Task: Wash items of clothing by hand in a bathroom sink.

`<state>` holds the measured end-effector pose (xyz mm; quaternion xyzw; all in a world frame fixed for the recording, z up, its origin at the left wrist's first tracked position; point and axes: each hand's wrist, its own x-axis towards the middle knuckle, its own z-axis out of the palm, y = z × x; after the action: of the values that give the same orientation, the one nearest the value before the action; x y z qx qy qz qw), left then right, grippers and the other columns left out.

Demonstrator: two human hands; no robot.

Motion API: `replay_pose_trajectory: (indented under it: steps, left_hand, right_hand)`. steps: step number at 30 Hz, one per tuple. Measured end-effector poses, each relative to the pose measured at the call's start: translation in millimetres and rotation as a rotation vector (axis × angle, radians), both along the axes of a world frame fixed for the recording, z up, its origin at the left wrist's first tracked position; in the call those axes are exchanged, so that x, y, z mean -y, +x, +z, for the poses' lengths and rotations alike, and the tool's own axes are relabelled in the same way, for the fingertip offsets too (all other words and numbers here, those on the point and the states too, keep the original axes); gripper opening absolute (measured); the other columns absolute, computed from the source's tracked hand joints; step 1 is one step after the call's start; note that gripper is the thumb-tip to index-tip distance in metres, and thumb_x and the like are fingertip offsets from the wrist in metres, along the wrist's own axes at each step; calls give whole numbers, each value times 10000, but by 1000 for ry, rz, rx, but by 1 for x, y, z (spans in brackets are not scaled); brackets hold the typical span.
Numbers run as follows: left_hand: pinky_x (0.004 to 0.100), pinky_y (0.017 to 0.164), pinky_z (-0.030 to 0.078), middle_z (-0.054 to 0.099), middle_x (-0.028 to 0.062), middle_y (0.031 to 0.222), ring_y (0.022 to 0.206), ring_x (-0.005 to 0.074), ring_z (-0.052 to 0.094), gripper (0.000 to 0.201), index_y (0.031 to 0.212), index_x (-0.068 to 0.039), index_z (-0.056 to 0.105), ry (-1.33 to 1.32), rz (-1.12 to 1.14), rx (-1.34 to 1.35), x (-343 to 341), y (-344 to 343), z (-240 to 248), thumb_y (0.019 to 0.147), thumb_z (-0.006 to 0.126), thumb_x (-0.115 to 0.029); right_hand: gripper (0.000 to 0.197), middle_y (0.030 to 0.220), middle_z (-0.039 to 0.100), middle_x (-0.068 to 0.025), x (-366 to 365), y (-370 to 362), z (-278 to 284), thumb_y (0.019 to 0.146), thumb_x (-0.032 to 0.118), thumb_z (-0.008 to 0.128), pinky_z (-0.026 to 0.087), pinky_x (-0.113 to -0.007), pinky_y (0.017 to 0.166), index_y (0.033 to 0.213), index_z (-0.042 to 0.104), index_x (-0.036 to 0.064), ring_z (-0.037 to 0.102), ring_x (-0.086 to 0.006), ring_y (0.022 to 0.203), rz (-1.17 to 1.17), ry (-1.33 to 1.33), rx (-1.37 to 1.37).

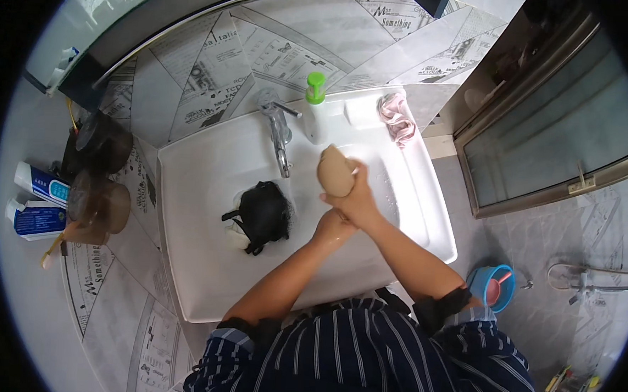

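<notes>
My right hand (pixel 360 198) is closed round a beige, rounded, cup-shaped soft piece (pixel 336 171), held above the right half of the white sink (pixel 202 289). Just below it, my left hand (pixel 335 230) is curled in against my right hand and wrist. What its fingers hold, if anything, is hidden. To the left in the basin lies a black rounded fabric item (pixel 263 213) with straps, a pale piece (pixel 238 236) showing at its lower left edge. The chrome faucet (pixel 278 134) reaches over the basin, its spout end close to the black item.
A white pump bottle (pixel 316 121) with a green top stands behind the basin. Pink cloth (pixel 397 120) lies on the far right corner. Tubes and boxes (pixel 40 203) sit on the left wall shelf. A blue bucket (pixel 492 285) stands on the right, below a glass-panelled door (pixel 559 124).
</notes>
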<state>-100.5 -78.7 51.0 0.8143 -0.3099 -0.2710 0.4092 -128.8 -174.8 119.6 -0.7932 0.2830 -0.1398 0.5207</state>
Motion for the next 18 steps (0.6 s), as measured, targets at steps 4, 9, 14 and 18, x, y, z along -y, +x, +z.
replay_pose_trajectory:
  steps: [4, 9, 14, 18]
  left_hand:
    - [327, 734, 446, 591, 79, 1097, 959, 194, 567, 550, 1296, -105, 430, -218, -53, -549, -11, 8, 56, 838, 592, -364]
    - [266, 737, 404, 593, 51, 1082, 928, 135, 549, 475, 1275, -94, 451, -212, 171, -787, -102, 46, 18, 865, 554, -310]
    - [261, 701, 408, 615, 38, 1032, 845, 103, 569, 407, 1220, -105, 505, -316, 519, -786, -170, 48, 17, 867, 541, -305]
    - [249, 664, 411, 620, 29, 983, 806, 104, 576, 341, 1154, -114, 548, -233, 811, -741, -184, 52, 21, 883, 534, -320]
  right_hand:
    - [1068, 1184, 467, -225, 78, -9, 39, 592, 119, 798, 446, -352, 876, 1409, 117, 31, 529, -297, 1051, -183, 3, 227]
    - [1068, 1316, 356, -237, 168, 15, 70, 587, 310, 819, 412, -386, 936, 1399, 186, 26, 461, -344, 1143, -176, -292, 55]
    - [1044, 1399, 317, -172, 202, 44, -7, 590, 652, 691, 328, -439, 1016, 1407, 241, 181, 351, -370, 1256, -86, -638, -723]
    - [978, 1399, 325, -200, 225, 43, -49, 593, 604, 712, 277, -558, 1006, 1385, 292, 214, 317, -374, 1283, -112, -628, -187]
